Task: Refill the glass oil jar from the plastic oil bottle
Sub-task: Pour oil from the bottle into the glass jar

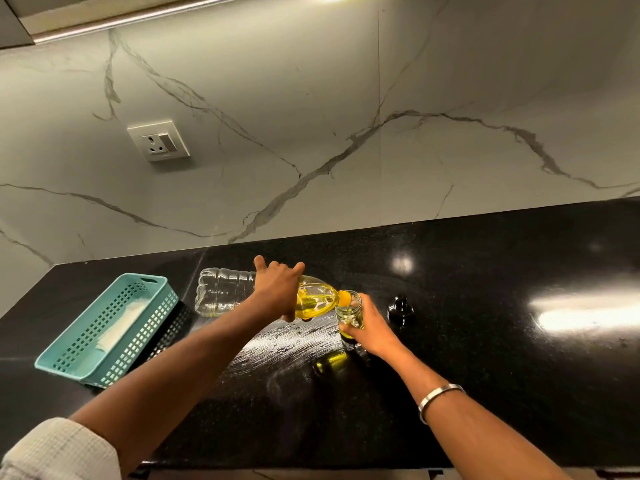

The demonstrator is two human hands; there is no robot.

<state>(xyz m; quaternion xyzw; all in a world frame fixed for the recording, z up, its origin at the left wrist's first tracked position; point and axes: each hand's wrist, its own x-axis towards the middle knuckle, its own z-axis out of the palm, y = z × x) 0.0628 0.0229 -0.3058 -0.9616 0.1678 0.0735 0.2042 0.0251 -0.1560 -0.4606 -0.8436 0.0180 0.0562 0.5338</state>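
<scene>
A polished black counter (485,341) is backed by a veined marble wall. Near its middle, the plastic oil bottle (263,296) is gripped by the left hand (280,292) and tipped almost level, its orange neck over the mouth of the glass oil jar (350,311), around which the right hand (369,327) is wrapped. A spill onto the already smeared counter could be caused by an oily, slipping grip or too sudden a tilt; overfilling is likely, as the jar's level is partly hidden. A dark lid (400,308) is seen just beside the jar.
</scene>
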